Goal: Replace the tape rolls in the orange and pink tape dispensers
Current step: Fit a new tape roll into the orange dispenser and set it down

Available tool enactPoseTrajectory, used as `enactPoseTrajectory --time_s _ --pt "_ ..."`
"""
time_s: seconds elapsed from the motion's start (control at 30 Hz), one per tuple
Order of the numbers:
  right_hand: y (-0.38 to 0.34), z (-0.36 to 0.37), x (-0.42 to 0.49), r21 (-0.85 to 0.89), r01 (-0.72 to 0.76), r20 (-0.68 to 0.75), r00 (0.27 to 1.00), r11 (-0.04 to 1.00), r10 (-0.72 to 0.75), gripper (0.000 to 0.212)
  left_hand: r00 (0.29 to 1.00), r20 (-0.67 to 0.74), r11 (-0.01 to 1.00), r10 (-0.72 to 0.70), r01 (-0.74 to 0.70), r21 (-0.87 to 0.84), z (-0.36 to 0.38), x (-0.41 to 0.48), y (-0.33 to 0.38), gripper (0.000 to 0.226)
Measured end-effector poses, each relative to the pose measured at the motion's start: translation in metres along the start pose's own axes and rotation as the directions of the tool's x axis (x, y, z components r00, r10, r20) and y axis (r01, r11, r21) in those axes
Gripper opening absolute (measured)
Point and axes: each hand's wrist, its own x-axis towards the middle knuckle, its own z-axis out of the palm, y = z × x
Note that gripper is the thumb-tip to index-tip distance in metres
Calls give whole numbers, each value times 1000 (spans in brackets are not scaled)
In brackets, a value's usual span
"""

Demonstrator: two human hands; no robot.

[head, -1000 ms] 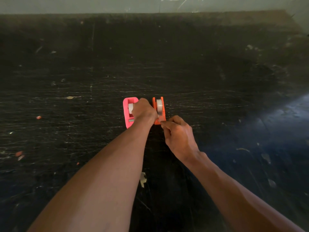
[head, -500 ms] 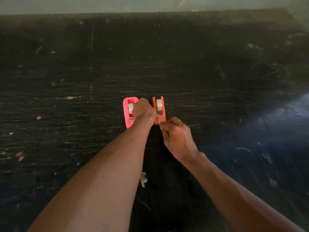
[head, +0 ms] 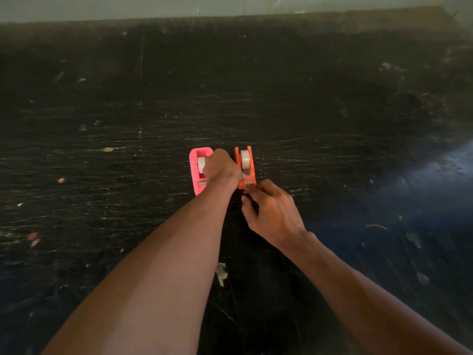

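Head view, only one. Both dispensers sit side by side at frame centre on a scratched black counter [head: 332, 149], just apart. Pink dispenser [head: 195, 172] on the left, orange dispenser [head: 249, 179] on the right. Each has a pale tape roll seated: one in the orange [head: 245, 158], one in the pink [head: 201, 163], partly hidden.

Left hand [head: 222, 171] lies between the two, over the pink one's right side, curled and pressing on the orange body near its lower end. Exactly what its fingers hold I cannot tell; they're hidden under the knuckles.

Right hand [head: 272, 211] is just below the orange dispenser's near end, fingers [head: 249, 192] pinched narrow at the cutter edge. Looks like they have the loose tape end, but the tape itself is too small to see.

My read: threading the tape end over the orange cutter. To do it well: keep the left hand bracing the body so it doesn't slide, pull the end straight and low, press it onto the blade without twisting.
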Motion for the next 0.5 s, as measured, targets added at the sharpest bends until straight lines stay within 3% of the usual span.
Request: enactPoseTrajectory --time_s 0.23,0.5 --pt "7 -2 16 10 -49 -29 998 999 49 18 1000 25 999 -7 8 -40 2 3 -2 23" --pt "13 0 27 70 -167 32 986 984 165 41 1000 21 999 -14 15 -46 1 2 -1 17"
